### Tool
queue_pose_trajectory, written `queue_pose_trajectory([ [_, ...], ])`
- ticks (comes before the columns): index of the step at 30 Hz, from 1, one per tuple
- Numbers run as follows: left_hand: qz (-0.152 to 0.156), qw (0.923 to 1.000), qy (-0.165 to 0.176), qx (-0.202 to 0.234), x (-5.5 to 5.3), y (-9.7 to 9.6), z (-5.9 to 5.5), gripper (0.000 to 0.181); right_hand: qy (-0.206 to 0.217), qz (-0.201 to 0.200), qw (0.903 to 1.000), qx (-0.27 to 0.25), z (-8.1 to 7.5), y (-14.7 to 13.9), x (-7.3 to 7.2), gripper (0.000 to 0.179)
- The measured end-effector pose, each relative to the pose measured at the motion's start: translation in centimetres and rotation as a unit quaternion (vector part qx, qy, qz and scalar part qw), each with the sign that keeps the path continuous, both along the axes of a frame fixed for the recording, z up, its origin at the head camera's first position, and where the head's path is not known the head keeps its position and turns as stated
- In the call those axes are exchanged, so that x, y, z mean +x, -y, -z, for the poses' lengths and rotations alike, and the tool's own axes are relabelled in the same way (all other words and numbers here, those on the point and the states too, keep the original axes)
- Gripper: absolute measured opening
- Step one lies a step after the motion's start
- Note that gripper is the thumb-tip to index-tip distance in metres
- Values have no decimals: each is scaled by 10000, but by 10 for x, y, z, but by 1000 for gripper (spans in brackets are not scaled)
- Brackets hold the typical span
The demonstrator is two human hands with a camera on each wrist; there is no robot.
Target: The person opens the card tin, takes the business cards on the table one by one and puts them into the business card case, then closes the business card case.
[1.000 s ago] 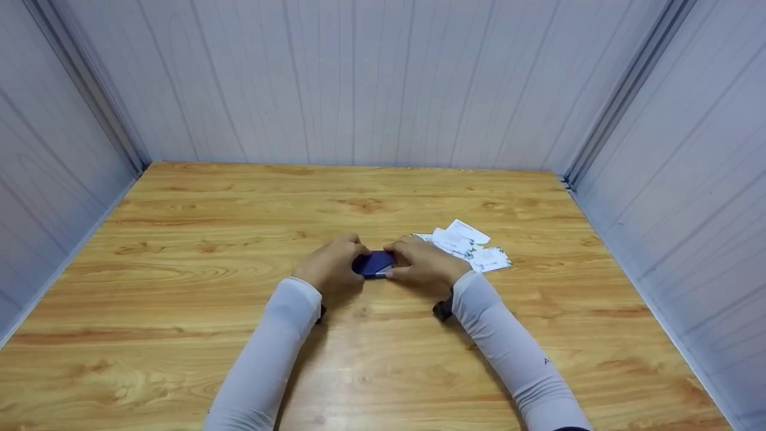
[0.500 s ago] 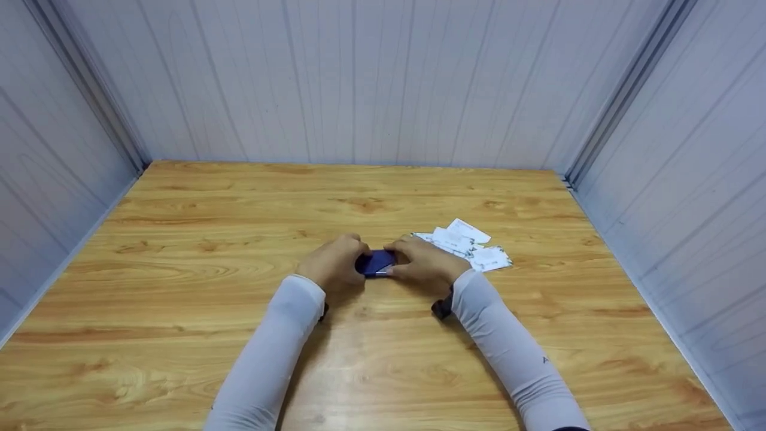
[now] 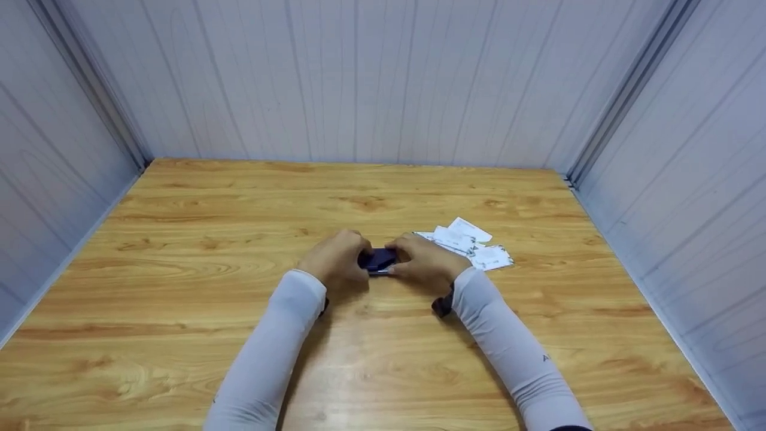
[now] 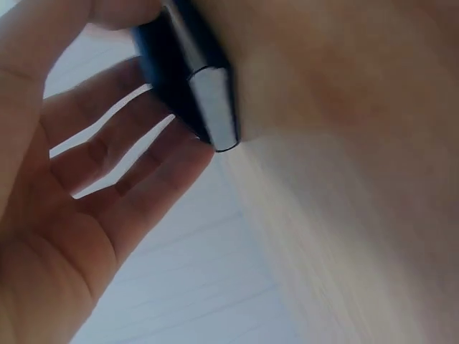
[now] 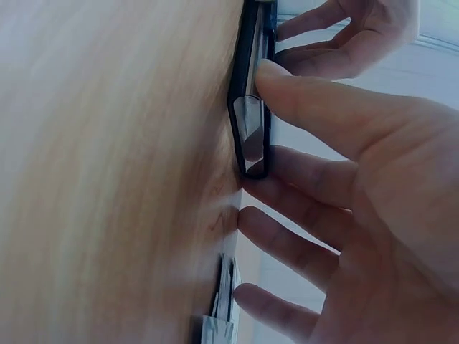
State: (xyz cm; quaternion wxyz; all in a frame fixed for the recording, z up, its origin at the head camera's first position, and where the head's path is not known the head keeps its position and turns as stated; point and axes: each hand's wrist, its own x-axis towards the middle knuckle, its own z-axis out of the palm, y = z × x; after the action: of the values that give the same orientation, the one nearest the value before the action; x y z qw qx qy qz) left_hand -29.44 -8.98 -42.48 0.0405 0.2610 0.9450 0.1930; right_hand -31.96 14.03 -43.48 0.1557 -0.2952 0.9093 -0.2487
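A small dark blue card case with silver sides is at the middle of the wooden table, between both hands. My left hand pinches its left end between thumb and fingers. From the other side, my right hand grips the right end. In the left wrist view, the shiny end face of the case shows beside the fingertips. The right wrist view has my thumb on the near long edge of the case, with fingers around its far side; the ring and little fingers stand off it.
Several white printed cards lie overlapping just beyond my right hand. Pale panelled walls enclose the table at the back, left and right. Both forearms wear light sleeves, with dark straps at the wrists.
My left hand has shifted slightly right and away from me, with the case between the hands. The case's blue top looks darker now. My right hand stays almost in place.
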Motion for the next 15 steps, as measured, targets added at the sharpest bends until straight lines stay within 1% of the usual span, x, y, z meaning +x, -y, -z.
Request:
queue_pose_trajectory([
  [2,-80,9996,220,187,0,2,-2,30,-83,-117,9999,28,0,0,-2,52],
  [6,84,9984,446,340,-5,5,-5,26,-299,-387,9988,18,1,-1,-7,54],
  [8,213,9980,490,335,-9,7,-7,26,-320,-433,9985,-24,2,-2,-8,55],
  [9,290,9980,459,317,-11,8,-8,25,-335,-457,9984,-36,2,-2,-8,56],
  [12,267,9974,576,342,-14,11,-10,23,-276,-441,9986,-60,3,-3,-9,57],
  [15,277,9969,550,480,-15,14,-11,17,-222,-387,9990,-76,3,-3,-8,59],
])
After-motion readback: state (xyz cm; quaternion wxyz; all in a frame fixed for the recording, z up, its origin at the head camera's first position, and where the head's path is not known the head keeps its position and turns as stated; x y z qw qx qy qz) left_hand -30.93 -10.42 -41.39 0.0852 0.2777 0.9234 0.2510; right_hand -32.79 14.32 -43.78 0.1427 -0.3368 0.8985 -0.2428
